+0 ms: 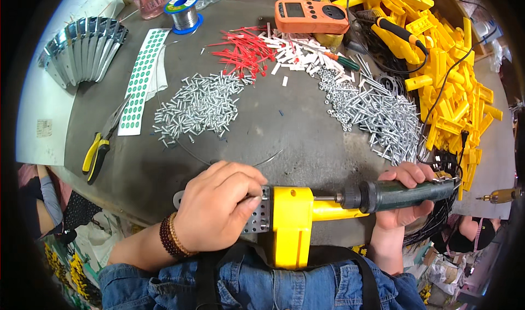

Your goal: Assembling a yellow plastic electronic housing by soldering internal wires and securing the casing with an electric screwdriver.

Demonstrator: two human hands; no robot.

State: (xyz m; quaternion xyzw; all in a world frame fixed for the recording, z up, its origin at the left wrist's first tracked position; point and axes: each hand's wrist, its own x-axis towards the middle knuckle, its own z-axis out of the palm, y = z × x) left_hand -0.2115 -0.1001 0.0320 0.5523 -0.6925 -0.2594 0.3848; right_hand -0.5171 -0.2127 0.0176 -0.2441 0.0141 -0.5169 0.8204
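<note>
My right hand (407,206) is wrapped round a dark green electric screwdriver (394,195) lying level. Its bit points left and reaches the side of a yellow plastic housing (292,222), which stands close against my body. From the housing a yellow bar (339,212) runs to the right, under the bit. A perforated metal plate (255,222) sits at the housing's left side. Curled over that plate, my left hand (219,206) pinches its upper edge with thumb and fingers; whether a small part is between the fingertips is hidden.
Beyond my hands lie heaps of short screws (199,107), long screws (385,118), red cable ties (240,50) and white sleeves (301,53). Yellow plastic parts (448,85) pile up at right. Pliers (98,151), a sticker sheet (143,83) and a solder spool (183,14) are at left.
</note>
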